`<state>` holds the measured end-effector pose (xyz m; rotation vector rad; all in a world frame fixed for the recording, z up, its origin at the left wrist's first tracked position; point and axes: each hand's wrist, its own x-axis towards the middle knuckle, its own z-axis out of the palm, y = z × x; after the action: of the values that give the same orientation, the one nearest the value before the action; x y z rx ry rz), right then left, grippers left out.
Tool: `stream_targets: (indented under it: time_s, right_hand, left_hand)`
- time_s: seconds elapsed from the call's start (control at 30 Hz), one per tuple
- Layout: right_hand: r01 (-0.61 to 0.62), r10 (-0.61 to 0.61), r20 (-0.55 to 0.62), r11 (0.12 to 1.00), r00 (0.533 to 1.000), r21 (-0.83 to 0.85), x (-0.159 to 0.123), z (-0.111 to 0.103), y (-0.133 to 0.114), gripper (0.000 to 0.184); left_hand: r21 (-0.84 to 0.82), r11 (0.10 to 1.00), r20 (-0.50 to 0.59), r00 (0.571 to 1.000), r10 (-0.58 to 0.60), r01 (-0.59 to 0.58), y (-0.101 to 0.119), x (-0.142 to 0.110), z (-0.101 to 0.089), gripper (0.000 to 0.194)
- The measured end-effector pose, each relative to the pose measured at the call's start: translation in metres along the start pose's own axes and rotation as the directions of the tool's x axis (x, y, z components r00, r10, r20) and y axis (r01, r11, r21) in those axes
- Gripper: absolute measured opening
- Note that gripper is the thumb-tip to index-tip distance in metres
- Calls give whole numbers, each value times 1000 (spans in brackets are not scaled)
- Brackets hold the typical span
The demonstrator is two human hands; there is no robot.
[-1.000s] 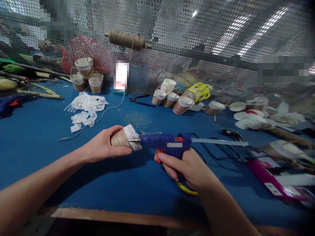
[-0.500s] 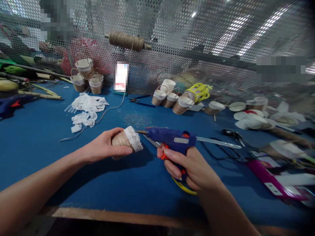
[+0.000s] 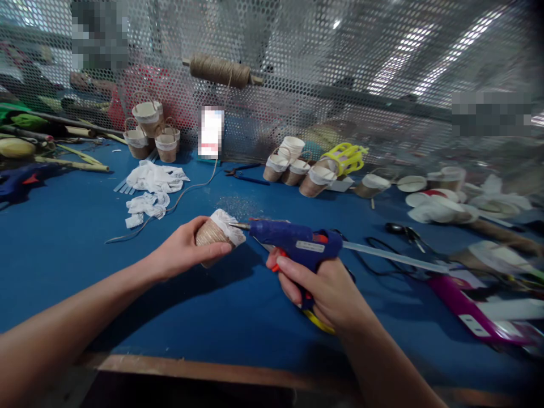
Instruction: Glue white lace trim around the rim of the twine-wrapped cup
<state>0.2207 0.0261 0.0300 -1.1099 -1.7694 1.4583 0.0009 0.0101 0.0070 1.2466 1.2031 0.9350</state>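
A small paper cup wrapped in brown twine (image 3: 211,237) lies tilted in my left hand (image 3: 181,249), its mouth end turned right. White lace trim (image 3: 227,224) goes round that end. My right hand (image 3: 317,286) grips a blue hot glue gun (image 3: 289,237), with fingers at its orange trigger. The nozzle tip is at the lace, and I cannot tell if it touches. A clear glue stick (image 3: 391,258) sticks out of the gun's back.
White lace pieces (image 3: 155,177), pliers (image 3: 246,174) and a lit phone (image 3: 211,133) are farther back. Twine-wrapped cups (image 3: 317,178) stand along a perforated metal screen, beneath a twine spool (image 3: 220,71). A purple power strip (image 3: 463,309) lies right, another glue gun (image 3: 23,180) left.
The glue gun's nozzle has moved slightly left, over the lace. The glue stick shows longer behind the gun. The cup has turned a little in my left hand.
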Motion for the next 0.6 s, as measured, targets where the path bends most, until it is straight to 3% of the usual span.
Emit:
stream_targets:
  time_s: [0.23,0.6]
  right_hand:
    - [-29,40,-55,980,998,198,4,9,4,22]
    - [-36,37,-6,988,999,148,6,14,8,20]
  left_hand:
    - [-237,972,20,1000,19,-13,-6,-4,14,56]
    - [-297,953,-26,998,57,-62,-5,-5,17,56]
